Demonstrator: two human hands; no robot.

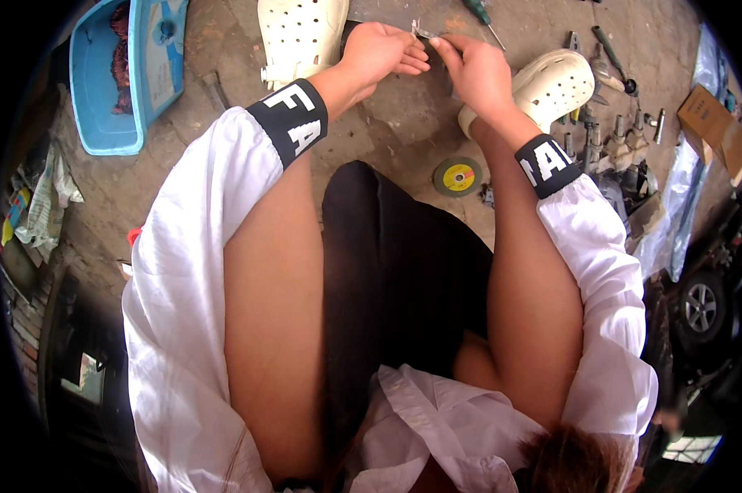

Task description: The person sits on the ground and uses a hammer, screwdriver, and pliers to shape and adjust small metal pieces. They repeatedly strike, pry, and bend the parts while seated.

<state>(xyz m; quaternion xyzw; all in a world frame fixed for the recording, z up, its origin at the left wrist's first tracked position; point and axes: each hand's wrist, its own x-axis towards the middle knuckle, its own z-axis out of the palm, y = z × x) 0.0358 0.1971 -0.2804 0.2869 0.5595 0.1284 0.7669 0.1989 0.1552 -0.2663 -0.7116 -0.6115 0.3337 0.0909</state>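
At the top of the head view my two hands are close together above the floor. My right hand (pixel 474 72) pinches a small, thin silvery piece (pixel 423 33) between thumb and fingertips; its exact kind is too small to make out. My left hand (pixel 381 51) is beside it, fingers stretched out toward the right and slightly bent. Its thumb side is close to the silvery piece; whether they touch I cannot tell. A cream clog (pixel 303 37) is on my left foot, another clog (pixel 555 85) on my right. Between my knees and hands lies a round yellow-and-grey grinding disc (pixel 457 177).
A blue plastic basin (pixel 108 131) stands at the far left, reddish material inside. A green-handled screwdriver (pixel 479 11) lies beyond my right hand. Several metal tools and parts (pixel 621 135) are spread right of my right clog, near a cardboard box (pixel 716 127) and clear plastic sheeting (pixel 671 222).
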